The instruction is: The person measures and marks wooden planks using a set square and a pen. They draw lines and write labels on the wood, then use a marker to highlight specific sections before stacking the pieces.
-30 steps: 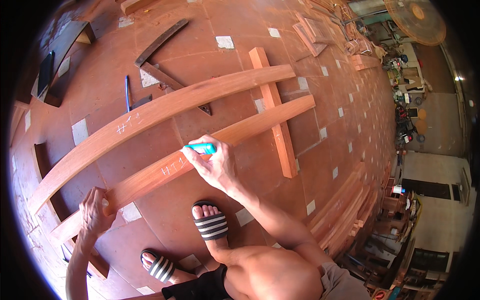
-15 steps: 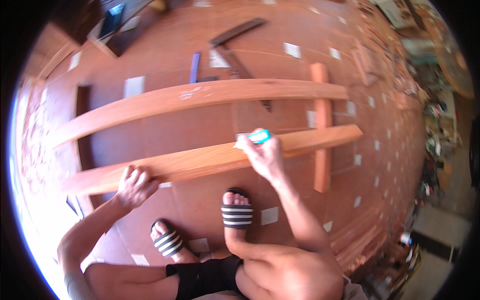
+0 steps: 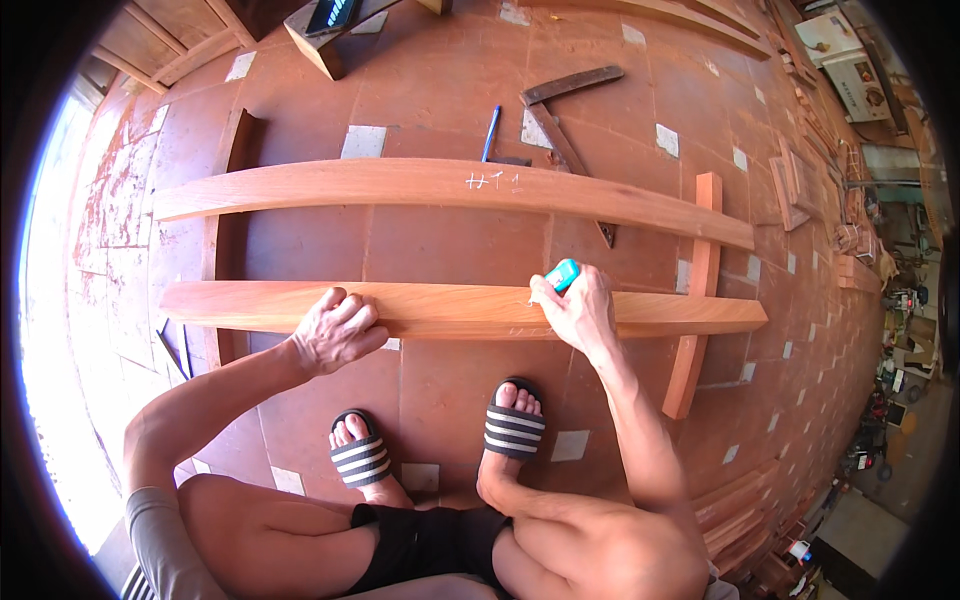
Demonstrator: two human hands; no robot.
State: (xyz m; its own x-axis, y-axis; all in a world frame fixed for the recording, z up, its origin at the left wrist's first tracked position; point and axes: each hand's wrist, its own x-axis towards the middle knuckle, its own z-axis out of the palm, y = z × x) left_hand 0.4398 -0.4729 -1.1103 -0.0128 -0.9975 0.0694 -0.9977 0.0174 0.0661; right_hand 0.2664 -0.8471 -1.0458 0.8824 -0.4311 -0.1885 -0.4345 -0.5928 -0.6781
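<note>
A long, light-brown wooden beam (image 3: 440,300) lies crosswise in front of my feet. My left hand (image 3: 338,332) rests on its left half, fingers curled over it in a grip. On the right half, my right hand (image 3: 580,310) pinches a small teal pen-like marker (image 3: 563,275) close to the wood; its tip is hidden by the fingers. Faint white marks show on the beam's near face beside that hand. Farther off, a second, slightly curved beam (image 3: 400,185) bears white handwriting on its face. I cannot read the teal marker's exact kind.
Both beams lie across a dark support (image 3: 228,190) at left and a lighter wooden crosspiece (image 3: 690,370) at right. Behind them are a blue pen (image 3: 491,133) and an angled wooden square (image 3: 565,140). A phone (image 3: 332,14) sits on a low wooden stool (image 3: 318,52). Timber lies at right.
The whole view has turned and shifted, so the beams appear more level and farther right. Both hands stay on the near beam; the teal marker is tilted more steeply.
</note>
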